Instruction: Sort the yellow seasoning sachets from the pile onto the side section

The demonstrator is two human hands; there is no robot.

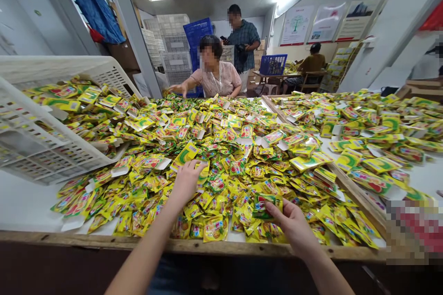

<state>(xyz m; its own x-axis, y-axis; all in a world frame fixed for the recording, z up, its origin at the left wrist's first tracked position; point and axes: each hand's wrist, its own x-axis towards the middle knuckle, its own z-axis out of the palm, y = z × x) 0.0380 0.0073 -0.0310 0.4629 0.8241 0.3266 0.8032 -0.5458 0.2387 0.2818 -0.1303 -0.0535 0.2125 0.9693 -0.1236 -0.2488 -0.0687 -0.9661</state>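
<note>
My left hand (188,179) is over the middle of the heap, its fingers closed on a flat yellow carton (185,154) with a green curve and a barcode. My fingers cover the carton's near part. Closer to the table's front edge, my right hand (295,225) pinches a green and yellow sachet (266,206) between thumb and fingers. Whether more than one sachet is in that grip cannot be seen. Loose yellow sachets (215,228) lie below and between both hands, with flat cartons scattered among them.
A white plastic basket (69,140) lies tipped on the left, cartons spilling from it. A wooden divider (360,196) separates another carton pile on the right. Across the table a person (218,73) reaches into the heap. Further back are another person (244,37) standing and stacked crates (176,50).
</note>
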